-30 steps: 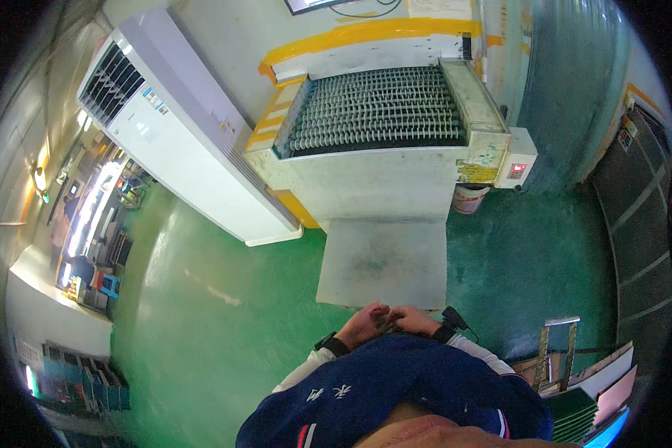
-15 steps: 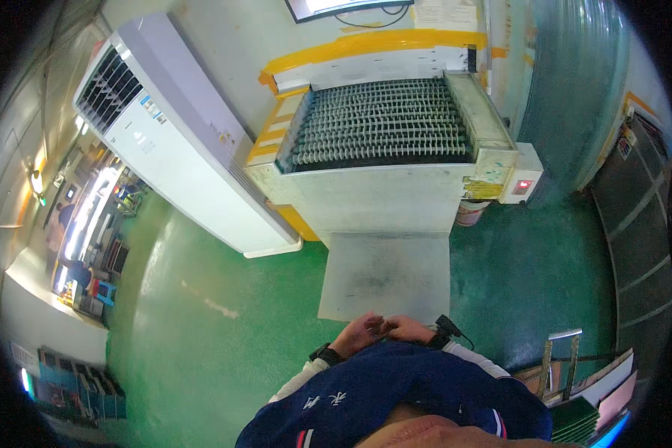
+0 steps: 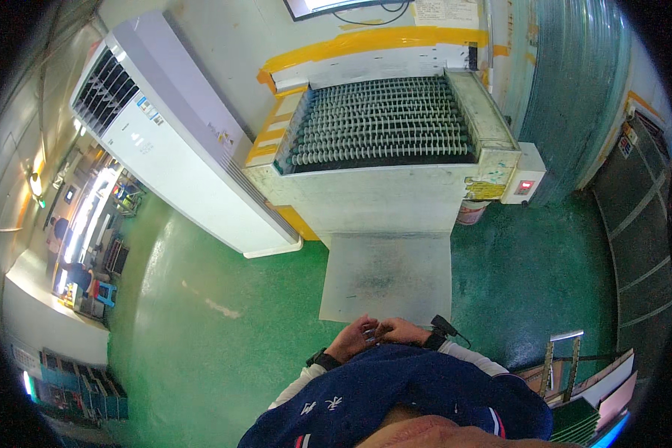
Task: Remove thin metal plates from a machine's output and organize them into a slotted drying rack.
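My hands meet in front of my waist, above the near end of a grey mat [image 3: 384, 280]. With its fingers loosely bent and slightly apart, my left hand [image 3: 351, 337] is open and nothing shows in it. Touching or almost touching those fingers, my right hand [image 3: 402, 331] has its fingers curled together, with no object visible. Each wrist wears a black band; a small black device [image 3: 444, 326] with a cable sits at the right one. Ahead stands a pale roller conveyor machine [image 3: 381, 196], its rows of disc rollers [image 3: 384, 123] bare.
A tall white air conditioner [image 3: 179, 149] stands left of the machine. On its right side is a control box [image 3: 523, 175] with a red-lit switch, and a bucket [image 3: 470, 213] below. Translucent strip curtains [image 3: 567, 89] hang at right. A rack with panels [image 3: 575, 381] stands near right. People work far left.
My hands stay together at the waist, with the left fingers shifting slightly. The view has moved a little; the machine's rollers remain bare.
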Demonstrator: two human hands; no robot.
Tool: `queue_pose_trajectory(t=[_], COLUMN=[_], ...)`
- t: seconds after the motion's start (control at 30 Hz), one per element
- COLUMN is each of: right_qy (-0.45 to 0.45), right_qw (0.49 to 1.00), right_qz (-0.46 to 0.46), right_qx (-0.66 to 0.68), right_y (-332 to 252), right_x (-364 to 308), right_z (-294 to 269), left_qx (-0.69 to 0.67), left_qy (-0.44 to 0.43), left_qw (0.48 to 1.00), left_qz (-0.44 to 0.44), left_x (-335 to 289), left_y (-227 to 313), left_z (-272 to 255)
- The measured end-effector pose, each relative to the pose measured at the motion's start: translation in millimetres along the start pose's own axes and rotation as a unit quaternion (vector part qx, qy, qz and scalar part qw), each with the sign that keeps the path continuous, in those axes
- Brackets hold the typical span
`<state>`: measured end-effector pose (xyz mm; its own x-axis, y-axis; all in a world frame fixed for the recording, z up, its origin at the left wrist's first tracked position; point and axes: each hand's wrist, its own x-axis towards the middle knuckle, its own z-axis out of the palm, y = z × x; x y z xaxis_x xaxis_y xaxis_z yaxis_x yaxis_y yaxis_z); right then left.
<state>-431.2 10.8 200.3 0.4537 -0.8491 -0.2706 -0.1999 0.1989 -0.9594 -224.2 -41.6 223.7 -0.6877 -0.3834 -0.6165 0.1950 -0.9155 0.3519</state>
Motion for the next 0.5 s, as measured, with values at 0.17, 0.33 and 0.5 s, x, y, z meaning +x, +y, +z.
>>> queue_pose_trajectory(t=[0.17,0.33,0.5], right_qy=[-0.002,0.018,0.021], right_qw=[0.997,0.998,0.999], right_qz=[0.054,0.006,0.012], right_qx=[0.049,0.057,0.041], right_y=[13.0,30.9,15.8], right_x=[0.4,-0.4,-10.5], right_z=[2.6,6.6,7.5], left_qx=[0.007,0.001,0.019], left_qy=[0.001,-0.006,-0.013], left_qw=[1.0,1.0,1.0], left_qz=[-0.009,-0.025,-0.015], left_x=[9.1,13.8,15.2], left_y=[-4.7,-9.0,-13.5], left_z=[-11.0,-15.2,-18.2])
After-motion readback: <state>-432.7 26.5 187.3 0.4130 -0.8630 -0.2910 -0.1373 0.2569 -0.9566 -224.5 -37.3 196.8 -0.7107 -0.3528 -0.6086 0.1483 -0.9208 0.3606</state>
